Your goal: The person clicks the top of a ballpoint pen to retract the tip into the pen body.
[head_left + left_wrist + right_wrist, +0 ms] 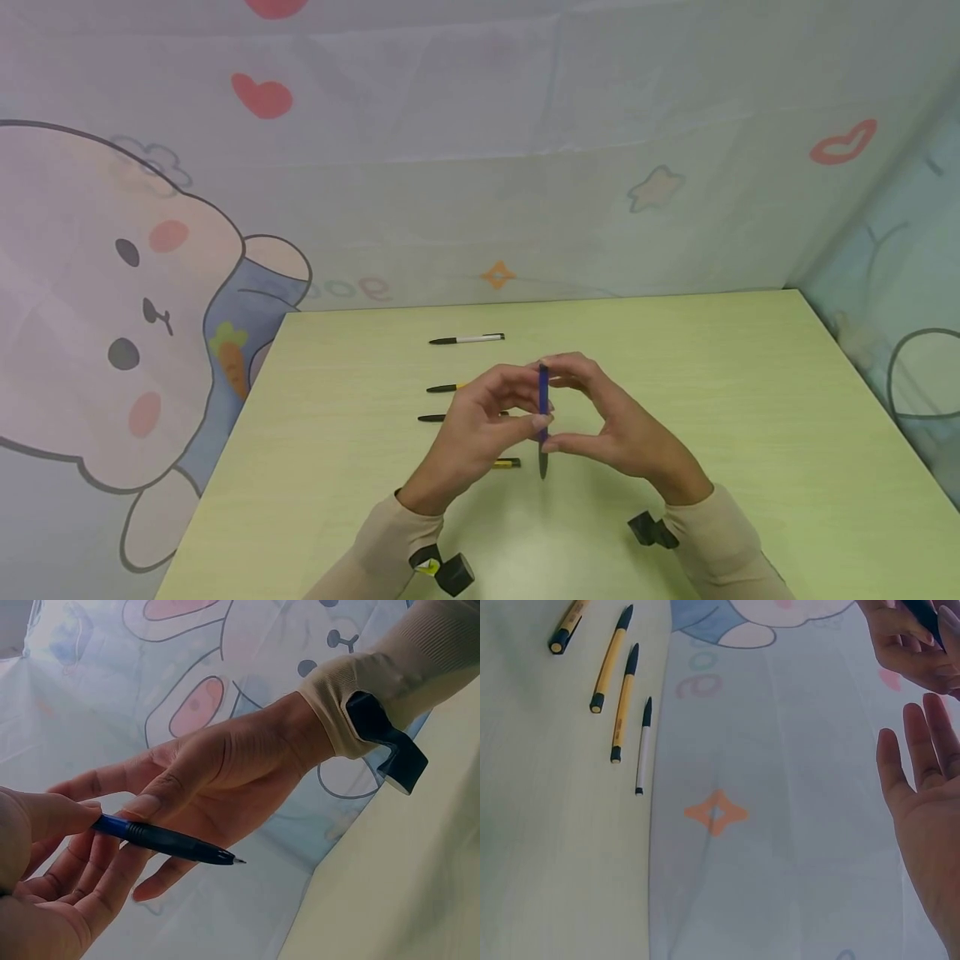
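A blue ballpoint pen (543,392) with a dark grip section is held between both hands above the table, its metal tip showing in the left wrist view and directed toward the person. My left hand (480,429) pinches the barrel, thumb on the near side and fingers behind. From the other side, my right hand (626,429) spans the pen, with a forefinger at its far end and the thumb against the barrel lower down. In the right wrist view the right hand's other fingers (917,742) are extended, and only part of the pen shows at the top corner.
On the light green table (712,367) several pens lie in a column: a white-and-black pen (468,338) farthest away, then yellow-and-black ones, such as the yellow pen (624,712). The left hand partly covers the nearer ones. A printed cloth (465,200) hangs behind the table.
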`<state>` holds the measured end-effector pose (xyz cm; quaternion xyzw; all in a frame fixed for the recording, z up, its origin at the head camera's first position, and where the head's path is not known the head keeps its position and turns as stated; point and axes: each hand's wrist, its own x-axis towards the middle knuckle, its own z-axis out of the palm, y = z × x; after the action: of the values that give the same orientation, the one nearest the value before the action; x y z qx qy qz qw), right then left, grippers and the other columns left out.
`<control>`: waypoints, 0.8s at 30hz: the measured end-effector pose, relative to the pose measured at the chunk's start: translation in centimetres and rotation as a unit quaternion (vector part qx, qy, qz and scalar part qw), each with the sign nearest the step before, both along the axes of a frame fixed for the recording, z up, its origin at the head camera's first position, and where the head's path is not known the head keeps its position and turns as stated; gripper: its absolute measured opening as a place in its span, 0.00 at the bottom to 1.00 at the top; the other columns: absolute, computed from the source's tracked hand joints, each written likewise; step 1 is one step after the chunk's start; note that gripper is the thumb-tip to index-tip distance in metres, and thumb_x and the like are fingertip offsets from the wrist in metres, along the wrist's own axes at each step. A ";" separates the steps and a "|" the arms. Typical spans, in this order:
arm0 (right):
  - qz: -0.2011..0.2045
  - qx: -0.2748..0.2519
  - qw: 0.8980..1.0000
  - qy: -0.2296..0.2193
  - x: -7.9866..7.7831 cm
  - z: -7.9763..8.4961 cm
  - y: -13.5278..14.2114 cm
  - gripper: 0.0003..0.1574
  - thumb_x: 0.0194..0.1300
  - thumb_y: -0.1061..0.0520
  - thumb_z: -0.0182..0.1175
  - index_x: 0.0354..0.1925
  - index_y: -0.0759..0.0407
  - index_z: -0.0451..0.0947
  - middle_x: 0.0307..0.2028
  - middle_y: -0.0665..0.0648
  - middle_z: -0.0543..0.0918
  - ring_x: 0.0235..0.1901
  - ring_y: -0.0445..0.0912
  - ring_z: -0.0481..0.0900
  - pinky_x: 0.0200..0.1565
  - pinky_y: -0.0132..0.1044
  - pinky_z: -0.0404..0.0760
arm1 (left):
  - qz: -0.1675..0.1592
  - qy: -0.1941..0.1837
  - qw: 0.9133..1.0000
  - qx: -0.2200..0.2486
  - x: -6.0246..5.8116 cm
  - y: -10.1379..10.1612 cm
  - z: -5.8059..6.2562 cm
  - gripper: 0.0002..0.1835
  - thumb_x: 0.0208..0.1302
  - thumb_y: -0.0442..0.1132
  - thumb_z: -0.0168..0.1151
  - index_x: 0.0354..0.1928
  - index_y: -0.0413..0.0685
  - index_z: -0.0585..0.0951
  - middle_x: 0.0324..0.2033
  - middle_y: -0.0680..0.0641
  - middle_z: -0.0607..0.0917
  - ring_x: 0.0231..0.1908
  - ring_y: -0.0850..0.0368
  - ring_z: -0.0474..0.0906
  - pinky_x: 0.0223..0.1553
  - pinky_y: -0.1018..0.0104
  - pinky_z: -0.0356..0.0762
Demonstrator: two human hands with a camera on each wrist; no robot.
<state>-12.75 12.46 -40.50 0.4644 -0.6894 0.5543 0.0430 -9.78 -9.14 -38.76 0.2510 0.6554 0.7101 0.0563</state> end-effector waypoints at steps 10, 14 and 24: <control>-0.028 -0.005 1.000 0.003 1.1 0.7 0.3 0.68 0.48 0.77 0.74 0.78 0.69 0.46 0.65 0.67 0.70 0.68 0.49 0.68 0.70 0.39 0.68 | -0.001 0.000 1.000 -0.014 -0.5 -0.3 -0.4 0.19 0.67 0.31 0.67 0.59 0.44 0.78 0.47 0.35 0.84 0.48 0.47 0.83 0.46 0.52 0.87; -0.041 -0.009 0.999 -0.009 1.4 1.2 0.8 0.63 0.51 0.76 0.73 0.78 0.66 0.51 0.64 0.67 0.71 0.66 0.55 0.71 0.70 0.36 0.68 | 0.009 -0.025 0.999 -0.025 -0.9 -1.0 -0.5 0.17 0.68 0.34 0.68 0.57 0.50 0.79 0.48 0.35 0.84 0.50 0.46 0.82 0.48 0.51 0.86; -0.044 -0.024 0.999 0.004 1.4 1.0 2.2 0.57 0.50 0.80 0.70 0.74 0.72 0.55 0.63 0.63 0.73 0.64 0.55 0.72 0.69 0.37 0.69 | 0.070 -0.033 0.996 -0.049 -3.0 -2.9 -1.2 0.17 0.66 0.37 0.70 0.56 0.47 0.80 0.46 0.41 0.86 0.49 0.48 0.82 0.49 0.58 0.86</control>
<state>-11.33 14.63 -39.48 0.4350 -0.6954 0.5662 0.0811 -12.78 -12.02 -39.95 0.1783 0.7034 0.6869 0.0403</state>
